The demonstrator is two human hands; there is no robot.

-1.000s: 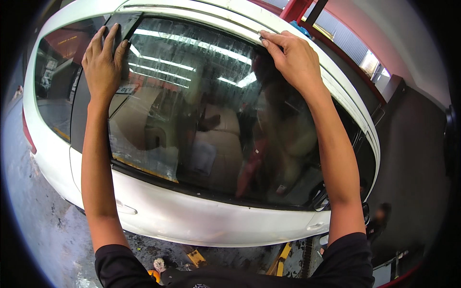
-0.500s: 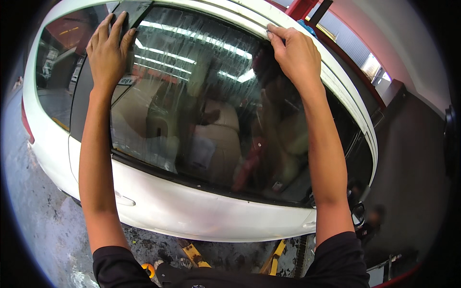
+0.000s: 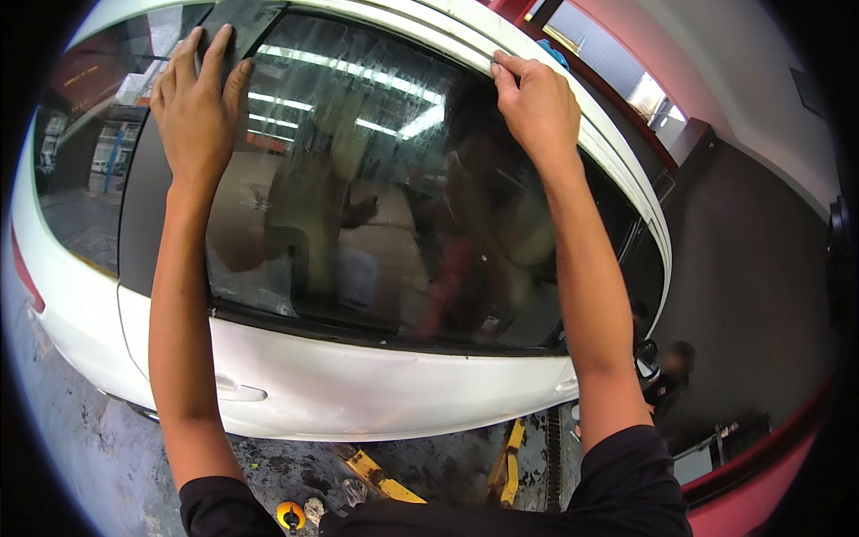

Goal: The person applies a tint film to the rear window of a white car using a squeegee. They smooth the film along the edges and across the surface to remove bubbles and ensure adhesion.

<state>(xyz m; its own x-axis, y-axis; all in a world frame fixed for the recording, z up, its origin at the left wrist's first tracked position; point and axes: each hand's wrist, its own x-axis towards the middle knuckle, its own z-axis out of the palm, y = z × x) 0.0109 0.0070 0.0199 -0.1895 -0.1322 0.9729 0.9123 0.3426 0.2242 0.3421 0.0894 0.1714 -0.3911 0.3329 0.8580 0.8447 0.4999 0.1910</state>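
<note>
A white car (image 3: 358,394) stands side-on in front of me, with its large dark side window (image 3: 358,206) shut, wet streaks on the upper glass and light-coloured seats behind it. My left hand (image 3: 192,116), its fingers spread, rests at the window's upper rear corner, against the dark pillar (image 3: 143,206). At the upper front part of the window, along the roof edge (image 3: 447,34), my right hand (image 3: 540,103) has its thumb and index finger pinched together. Whatever lies between those fingertips is too small to make out.
Below the car, yellow lift arms (image 3: 385,476) lie near the stained floor (image 3: 80,430). An orange-yellow bottle-like object (image 3: 290,516) stands by my feet. A person (image 3: 669,380) is low at the right, near the side mirror (image 3: 646,356). A blue thing (image 3: 553,54) shows beyond the roof.
The view has shifted, so the car sits farther left in it and the person at the right shows more. Both hands stay at about the same spots on the window's upper edge.
</note>
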